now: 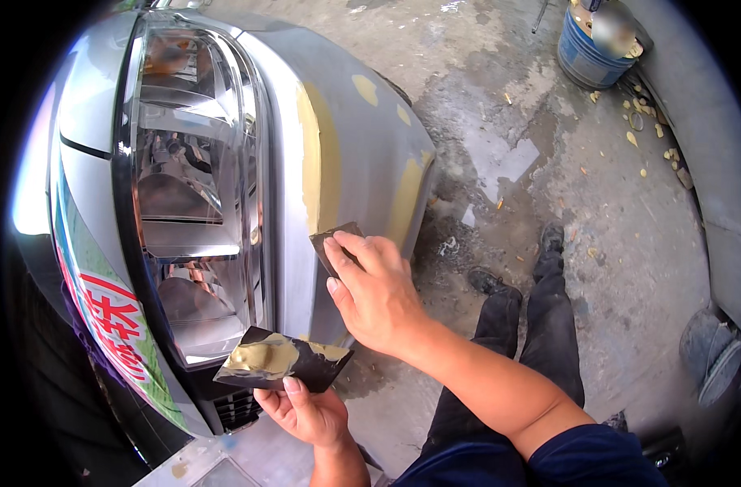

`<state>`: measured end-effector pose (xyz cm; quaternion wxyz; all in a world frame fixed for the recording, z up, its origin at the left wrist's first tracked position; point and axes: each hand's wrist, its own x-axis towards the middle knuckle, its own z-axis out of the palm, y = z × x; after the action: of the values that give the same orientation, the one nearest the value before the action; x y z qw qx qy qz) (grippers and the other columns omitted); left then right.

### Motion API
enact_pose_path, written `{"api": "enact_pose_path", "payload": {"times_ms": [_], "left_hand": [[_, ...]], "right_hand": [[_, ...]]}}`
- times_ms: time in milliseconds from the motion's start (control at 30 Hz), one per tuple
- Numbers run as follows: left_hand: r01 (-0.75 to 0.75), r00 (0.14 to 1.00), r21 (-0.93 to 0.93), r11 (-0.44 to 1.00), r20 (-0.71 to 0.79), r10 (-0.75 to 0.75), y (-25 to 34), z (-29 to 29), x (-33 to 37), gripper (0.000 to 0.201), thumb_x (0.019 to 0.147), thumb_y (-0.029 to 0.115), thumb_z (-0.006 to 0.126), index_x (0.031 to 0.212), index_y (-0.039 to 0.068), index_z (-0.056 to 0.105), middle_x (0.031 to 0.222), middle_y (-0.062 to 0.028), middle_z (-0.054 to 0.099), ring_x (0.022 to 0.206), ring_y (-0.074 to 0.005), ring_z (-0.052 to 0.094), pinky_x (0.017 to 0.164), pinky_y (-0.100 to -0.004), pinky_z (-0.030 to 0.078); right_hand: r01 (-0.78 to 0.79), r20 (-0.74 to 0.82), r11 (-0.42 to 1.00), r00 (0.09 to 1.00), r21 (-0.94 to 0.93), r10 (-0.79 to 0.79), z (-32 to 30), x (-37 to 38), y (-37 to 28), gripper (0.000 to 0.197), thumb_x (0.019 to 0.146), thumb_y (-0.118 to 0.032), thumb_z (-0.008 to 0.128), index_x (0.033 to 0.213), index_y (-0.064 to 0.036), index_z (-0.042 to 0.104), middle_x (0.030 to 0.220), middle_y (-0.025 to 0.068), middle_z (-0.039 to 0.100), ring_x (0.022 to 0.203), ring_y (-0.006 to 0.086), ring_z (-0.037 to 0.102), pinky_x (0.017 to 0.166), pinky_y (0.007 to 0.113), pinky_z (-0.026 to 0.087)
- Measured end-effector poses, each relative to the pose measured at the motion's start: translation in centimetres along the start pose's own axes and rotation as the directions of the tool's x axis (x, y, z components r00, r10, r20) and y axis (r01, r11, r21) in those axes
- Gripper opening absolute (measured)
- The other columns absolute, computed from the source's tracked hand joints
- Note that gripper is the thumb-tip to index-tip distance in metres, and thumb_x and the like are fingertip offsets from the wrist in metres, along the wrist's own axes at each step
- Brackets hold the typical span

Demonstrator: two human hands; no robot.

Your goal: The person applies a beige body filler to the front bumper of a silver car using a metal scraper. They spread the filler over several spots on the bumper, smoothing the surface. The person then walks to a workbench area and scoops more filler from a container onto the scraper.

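Note:
My right hand (378,284) presses a thin dark spreader (335,248) against the grey car panel beside the headlight. A long strip of yellowish body filler (321,154) runs up the panel's edge from the spreader. Below and to the left, my left hand (309,410) pinches a dark flat plate (309,365) by its near edge. On that plate sits a mound of the same filler (261,355). The headlight (183,187) lies just left of the panel, with clear glass and shiny insides. More filler patches (365,90) mark the panel farther right.
A blue bucket (585,61) filled with scraps stands at the far right. Dried filler bits litter the stained concrete floor (500,154) near it. My legs (504,341) stand right of the panel. A grey container (711,357) sits at the right edge.

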<state>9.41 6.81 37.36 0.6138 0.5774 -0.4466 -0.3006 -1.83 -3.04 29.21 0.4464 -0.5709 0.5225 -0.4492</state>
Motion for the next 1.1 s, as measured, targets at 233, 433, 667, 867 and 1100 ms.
{"api": "enact_pose_path", "payload": {"times_ms": [233,433,667,867,1100], "left_hand": [[-0.035,0.999,0.010,0.999,0.019,0.035,0.3,-0.4,-0.3,0.037,0.097,0.003,0.051,0.133,0.004,0.042,0.129,-0.0127,0.056,0.117,-0.0235,0.056,0.105,-0.0433,0.043],[-0.019,1.000,0.026,0.999,-0.018,0.019,-0.6,-1.2,-1.2,0.037,0.097,0.003,0.051,0.132,0.002,0.042,0.129,-0.0129,0.056,0.116,-0.0236,0.056,0.105,-0.0427,0.043],[-0.006,0.999,0.021,1.000,-0.034,0.007,-1.2,-1.6,-1.3,0.037,0.097,0.003,0.051,0.133,0.001,0.042,0.129,-0.0130,0.056,0.117,-0.0235,0.056,0.105,-0.0425,0.043],[-0.008,0.999,0.007,1.000,-0.049,0.008,-1.1,-1.8,-1.0,0.038,0.097,0.003,0.051,0.134,0.001,0.041,0.129,-0.0133,0.056,0.117,-0.0234,0.056,0.105,-0.0421,0.043],[0.069,0.995,-0.032,0.997,-0.076,-0.071,-1.3,-1.1,-0.5,0.040,0.094,0.003,0.055,0.131,0.001,0.042,0.130,-0.0142,0.055,0.118,-0.0237,0.055,0.105,-0.0419,0.042]], "right_hand": [[0.326,0.032,0.920,0.945,-0.220,-0.327,-3.9,0.8,2.4,0.038,0.083,-0.014,0.062,0.120,-0.0066,0.063,0.130,0.0042,0.052,0.119,0.0402,0.043,0.093,0.050,0.037],[0.611,0.125,0.660,0.768,-0.437,-0.628,-5.6,4.4,4.6,0.030,0.084,-0.017,0.057,0.111,-0.0117,0.068,0.124,0.0025,0.057,0.122,0.0364,0.044,0.097,0.050,0.036],[0.626,0.174,0.640,0.762,-0.446,-0.624,-4.9,4.9,3.8,0.030,0.083,-0.015,0.057,0.111,-0.0121,0.068,0.125,0.0024,0.056,0.123,0.0368,0.044,0.097,0.052,0.036],[0.612,0.210,0.636,0.778,-0.471,-0.593,-5.1,4.3,3.7,0.030,0.084,-0.017,0.056,0.111,-0.0105,0.068,0.124,0.0039,0.056,0.122,0.0384,0.045,0.096,0.053,0.036],[0.589,0.233,0.672,0.803,-0.449,-0.549,-4.8,4.1,3.4,0.033,0.084,-0.015,0.057,0.115,-0.0106,0.066,0.126,0.0041,0.055,0.122,0.0395,0.044,0.095,0.053,0.036]]}}
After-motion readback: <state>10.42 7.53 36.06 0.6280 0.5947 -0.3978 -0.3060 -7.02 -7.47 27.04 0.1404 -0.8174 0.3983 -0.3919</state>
